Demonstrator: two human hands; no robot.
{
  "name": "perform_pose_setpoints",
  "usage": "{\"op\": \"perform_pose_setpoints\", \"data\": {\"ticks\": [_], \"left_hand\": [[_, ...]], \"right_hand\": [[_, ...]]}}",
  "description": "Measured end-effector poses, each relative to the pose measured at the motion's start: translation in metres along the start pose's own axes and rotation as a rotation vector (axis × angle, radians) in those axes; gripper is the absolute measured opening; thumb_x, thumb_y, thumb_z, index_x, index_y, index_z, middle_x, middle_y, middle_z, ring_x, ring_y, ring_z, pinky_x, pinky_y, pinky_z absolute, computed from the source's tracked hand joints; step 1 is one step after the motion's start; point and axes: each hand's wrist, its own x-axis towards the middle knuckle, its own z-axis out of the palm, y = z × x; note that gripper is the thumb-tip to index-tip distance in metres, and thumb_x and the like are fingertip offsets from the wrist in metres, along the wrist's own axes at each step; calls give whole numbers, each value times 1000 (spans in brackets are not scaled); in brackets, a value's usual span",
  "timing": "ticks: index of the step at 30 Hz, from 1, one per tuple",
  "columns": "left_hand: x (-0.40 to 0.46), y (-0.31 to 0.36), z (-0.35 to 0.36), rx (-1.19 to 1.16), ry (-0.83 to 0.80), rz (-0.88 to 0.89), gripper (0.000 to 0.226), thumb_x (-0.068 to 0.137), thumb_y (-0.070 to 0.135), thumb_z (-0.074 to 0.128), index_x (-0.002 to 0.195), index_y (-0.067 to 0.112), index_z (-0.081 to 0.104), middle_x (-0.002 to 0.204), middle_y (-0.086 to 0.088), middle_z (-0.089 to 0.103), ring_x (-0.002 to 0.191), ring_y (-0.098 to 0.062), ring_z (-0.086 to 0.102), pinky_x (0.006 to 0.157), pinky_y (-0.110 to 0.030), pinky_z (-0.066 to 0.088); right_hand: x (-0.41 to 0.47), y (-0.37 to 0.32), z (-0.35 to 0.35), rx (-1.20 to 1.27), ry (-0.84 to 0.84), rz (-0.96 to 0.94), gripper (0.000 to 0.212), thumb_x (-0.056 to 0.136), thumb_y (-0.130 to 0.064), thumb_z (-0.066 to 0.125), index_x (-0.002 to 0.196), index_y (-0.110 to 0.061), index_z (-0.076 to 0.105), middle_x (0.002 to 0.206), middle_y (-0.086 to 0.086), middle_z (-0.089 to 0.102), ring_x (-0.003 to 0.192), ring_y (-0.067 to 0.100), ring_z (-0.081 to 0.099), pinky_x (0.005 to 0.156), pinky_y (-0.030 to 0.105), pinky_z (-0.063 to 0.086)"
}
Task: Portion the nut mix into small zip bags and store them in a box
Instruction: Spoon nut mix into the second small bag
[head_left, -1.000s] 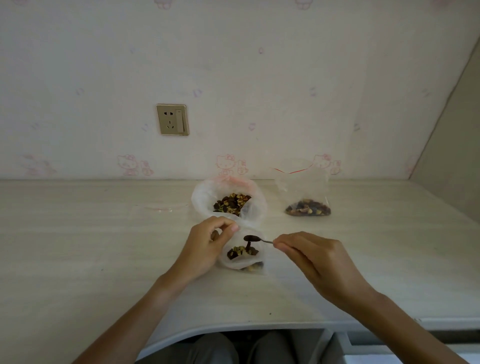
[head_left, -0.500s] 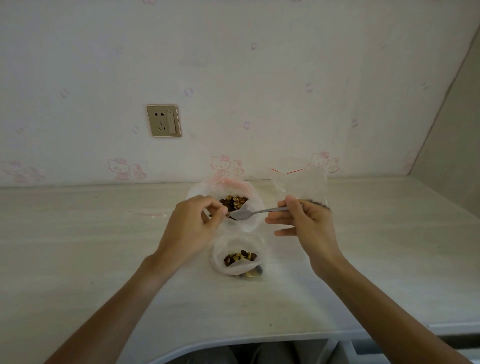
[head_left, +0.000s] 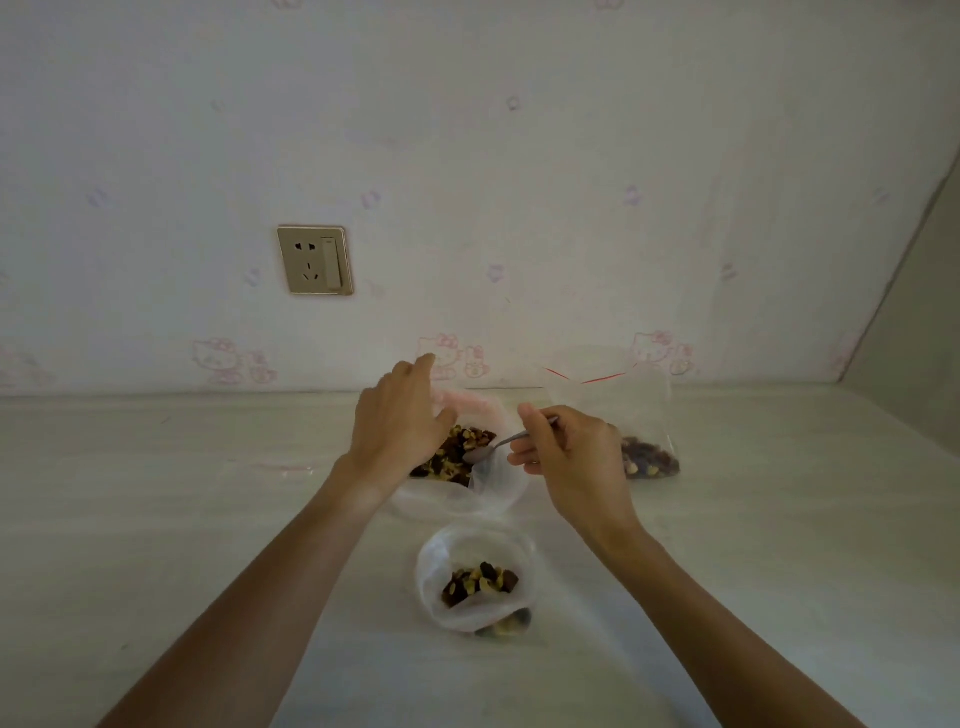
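Returning to the nut mix bag (head_left: 457, 457), the right hand (head_left: 566, 457) is pinching the emptied spoon (head_left: 488, 451), dipping for another scoop; the left hand (head_left: 400, 421), fingers loosely spread, is holding the rim open.

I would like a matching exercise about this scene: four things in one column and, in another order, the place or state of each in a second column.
Things
1. spoon
2. large bag of nut mix
3. small open bag
4. bag with red zip line

Places or states
A. nearest the person, in front of the large bag, nobody holds it
B. far right, near the wall
C. in the right hand, bowl at the nuts
D. under the left hand, at its rim

Pairs: 1-C, 2-D, 3-A, 4-B
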Motion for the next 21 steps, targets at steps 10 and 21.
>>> {"op": "perform_pose_setpoints", "data": {"ticks": [10,21], "left_hand": [[1,-14,17,-169,114,105,28,102,40,61,90,20,75,80,4,63,72,-13,59,59,-27,44],[-4,-19,15,-484,94,102,24,100,38,66,114,24,80,108,3,74,101,-10,68,90,-36,56]], "right_hand": [[-1,10,17,95,6,37,23,99,-35,65,85,-19,74,72,-5,77,64,10,74,61,28,63],[0,6,21,203,48,116,22,99,-32,66,85,-18,76,69,-2,76,61,16,75,58,28,62]]}}
